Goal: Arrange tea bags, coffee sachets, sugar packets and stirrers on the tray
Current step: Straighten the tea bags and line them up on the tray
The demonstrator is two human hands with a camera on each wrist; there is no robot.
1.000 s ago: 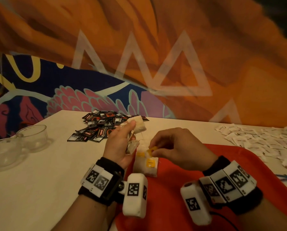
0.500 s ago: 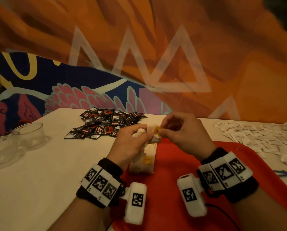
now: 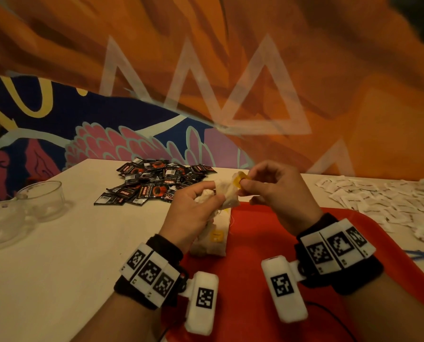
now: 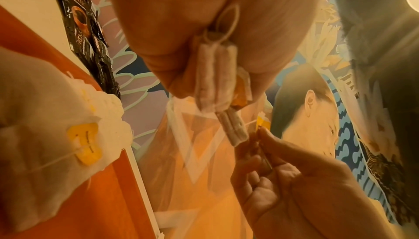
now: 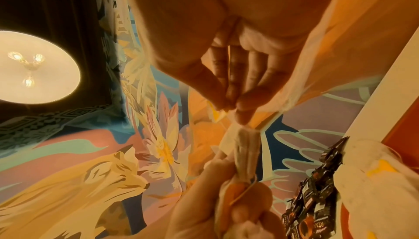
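Observation:
My left hand [image 3: 201, 206] grips a bunch of white tea bags [image 3: 224, 193] above the tray's far left corner. From the left wrist view the tea bags [image 4: 215, 80] hang pinched between thumb and fingers. My right hand [image 3: 267, 186] pinches a yellow tea bag tag [image 3: 240, 180] beside the bunch, and the tag [image 4: 261, 123] sits at its fingertips. A small stack of tea bags [image 3: 214, 236] with a yellow tag lies on the red tray [image 3: 267, 243] at its left edge. Black coffee sachets [image 3: 156, 180] lie heaped on the table beyond. White sugar packets [image 3: 383, 201] are spread at the right.
Two clear glass bowls [image 3: 40, 196] stand at the table's left edge. The white table [image 3: 70, 255] runs up to a painted wall behind. A dark cable [image 3: 329, 314] trails over the tray near my right forearm.
Both hands have lifted away from the tea bags stacked on the tray and come together higher up. The right hand has carried the yellow tag up beside the bunch held by the left hand.

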